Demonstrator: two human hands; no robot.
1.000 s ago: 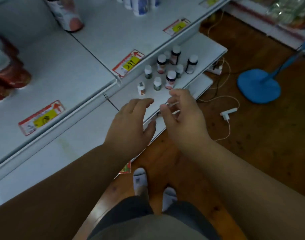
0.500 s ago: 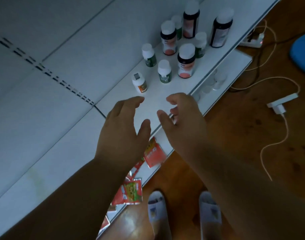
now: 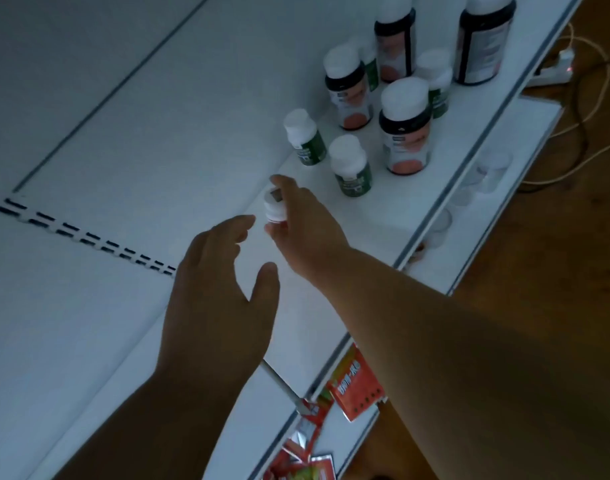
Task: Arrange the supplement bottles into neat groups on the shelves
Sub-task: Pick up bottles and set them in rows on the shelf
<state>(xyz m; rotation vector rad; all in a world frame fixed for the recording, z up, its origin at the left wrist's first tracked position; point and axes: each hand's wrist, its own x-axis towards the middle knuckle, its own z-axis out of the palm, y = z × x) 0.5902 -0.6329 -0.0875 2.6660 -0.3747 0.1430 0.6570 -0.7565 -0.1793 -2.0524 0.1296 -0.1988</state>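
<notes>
The small white-capped bottle (image 3: 274, 210), apparently light and rigid, was pinched at its cap by the right hand (image 3: 305, 226); the left hand (image 3: 217, 289) hovered open, empty.

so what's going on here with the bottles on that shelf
A person is sorting supplement bottles on a white shelf. Their right hand is closing around a small white-capped bottle that stands apart from the rest, nearest them. The left hand hovers open just beside it, holding nothing. Further along the shelf, green-labelled bottles and dark bottles with red labels stand upright in a loose, mixed cluster, not yet grouped.
</notes>
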